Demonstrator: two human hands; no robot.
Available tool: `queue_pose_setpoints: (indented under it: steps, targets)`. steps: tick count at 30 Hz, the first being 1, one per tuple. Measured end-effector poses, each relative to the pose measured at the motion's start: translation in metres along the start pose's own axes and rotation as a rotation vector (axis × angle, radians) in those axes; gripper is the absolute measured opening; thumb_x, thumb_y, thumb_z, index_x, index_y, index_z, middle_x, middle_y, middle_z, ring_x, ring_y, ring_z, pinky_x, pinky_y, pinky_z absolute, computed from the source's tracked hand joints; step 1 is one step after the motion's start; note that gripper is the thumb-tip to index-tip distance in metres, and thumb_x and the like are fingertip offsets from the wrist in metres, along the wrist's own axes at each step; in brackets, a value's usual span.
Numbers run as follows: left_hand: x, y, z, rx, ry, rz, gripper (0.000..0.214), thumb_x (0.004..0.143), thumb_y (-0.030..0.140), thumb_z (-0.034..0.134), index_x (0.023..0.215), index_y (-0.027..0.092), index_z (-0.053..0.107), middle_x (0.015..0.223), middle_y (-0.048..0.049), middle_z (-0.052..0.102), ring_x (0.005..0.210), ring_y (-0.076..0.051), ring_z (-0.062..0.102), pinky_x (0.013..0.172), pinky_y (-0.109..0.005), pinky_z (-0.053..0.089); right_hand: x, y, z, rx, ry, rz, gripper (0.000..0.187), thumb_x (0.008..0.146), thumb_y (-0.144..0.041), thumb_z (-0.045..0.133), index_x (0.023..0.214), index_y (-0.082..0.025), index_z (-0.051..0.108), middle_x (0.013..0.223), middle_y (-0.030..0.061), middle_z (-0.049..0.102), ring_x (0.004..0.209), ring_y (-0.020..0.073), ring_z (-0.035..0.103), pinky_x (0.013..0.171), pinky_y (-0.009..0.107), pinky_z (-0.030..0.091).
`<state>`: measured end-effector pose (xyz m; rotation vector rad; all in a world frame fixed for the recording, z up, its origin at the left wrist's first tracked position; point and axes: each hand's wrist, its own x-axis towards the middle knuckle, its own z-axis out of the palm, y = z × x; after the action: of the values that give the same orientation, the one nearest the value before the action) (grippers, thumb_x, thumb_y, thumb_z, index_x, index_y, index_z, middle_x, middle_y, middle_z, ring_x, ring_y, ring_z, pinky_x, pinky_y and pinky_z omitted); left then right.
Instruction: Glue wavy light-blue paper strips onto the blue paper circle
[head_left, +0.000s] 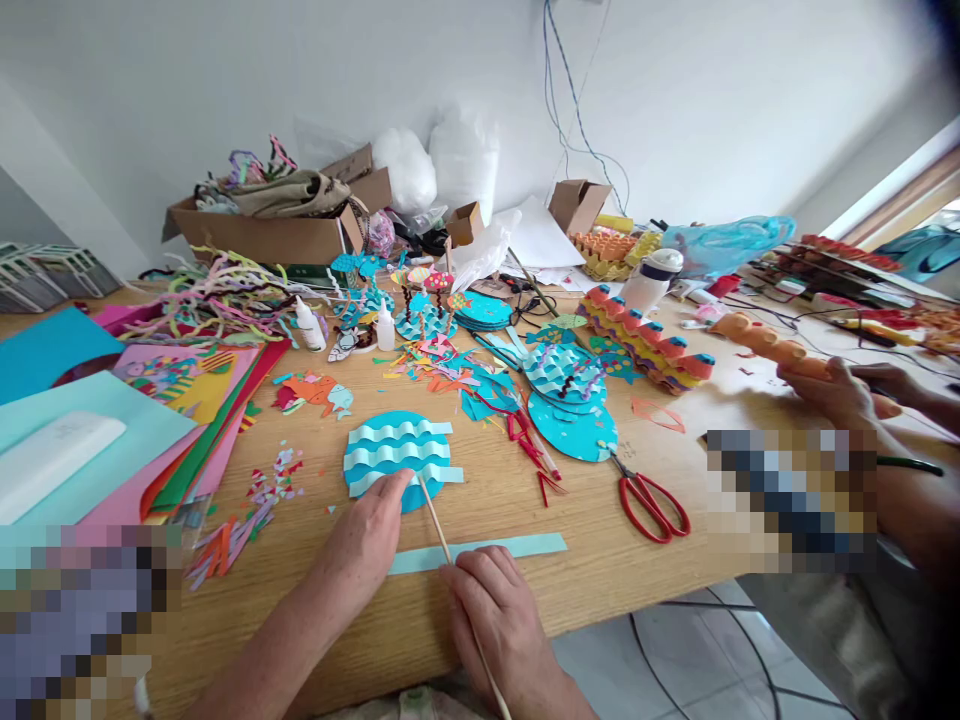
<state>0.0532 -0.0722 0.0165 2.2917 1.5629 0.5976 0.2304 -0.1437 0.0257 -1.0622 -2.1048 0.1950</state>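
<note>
A round blue paper disc lies on the table before me, with rows of wavy light-blue paper strips across it. My left hand is at the disc's lower edge, its fingers together on the lowest strip, pressing it against the disc. In my right hand is a thin wooden stick, slanting up so its tip touches that strip beside my left fingertips. A loose flat light-blue strip lies partly behind both hands. Red-handled scissors rest to the right.
Stacked blue discs, white glue bottles and paper scraps lie beyond. Coloured paper sheets are at left, and a cardboard box stands behind. At right, another person's hands hold an orange egg-carton strip.
</note>
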Motion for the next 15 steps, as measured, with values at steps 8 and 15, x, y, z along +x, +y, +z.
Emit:
queue_pose_setpoints:
  steps: [8,15]
  targets:
    - [-0.0012,-0.0028,0.0040,-0.018,0.053,0.025,0.041,0.080,0.005,0.032,0.115,0.017,0.049,0.106,-0.0094,0.064,0.098,-0.020,0.061,0.083,-0.034,0.051,-0.0006,0.0000,0.0012,0.011,-0.018,0.008,0.025,0.078,-0.002,0.039,0.092,-0.014,0.056,0.078,0.0071,0.057,0.069,0.0177,0.047,0.064,0.032,0.041]
    - [-0.0015,-0.0025,0.0030,-0.030,0.056,0.030,0.042,0.079,0.005,0.034,0.115,0.020,0.049,0.106,-0.0076,0.064,0.098,-0.018,0.061,0.083,-0.032,0.050,0.0005,-0.0008,-0.0013,0.018,-0.012,-0.002,0.025,0.077,-0.001,0.039,0.092,-0.013,0.056,0.078,0.0076,0.057,0.070,0.0178,0.046,0.064,0.032,0.041]
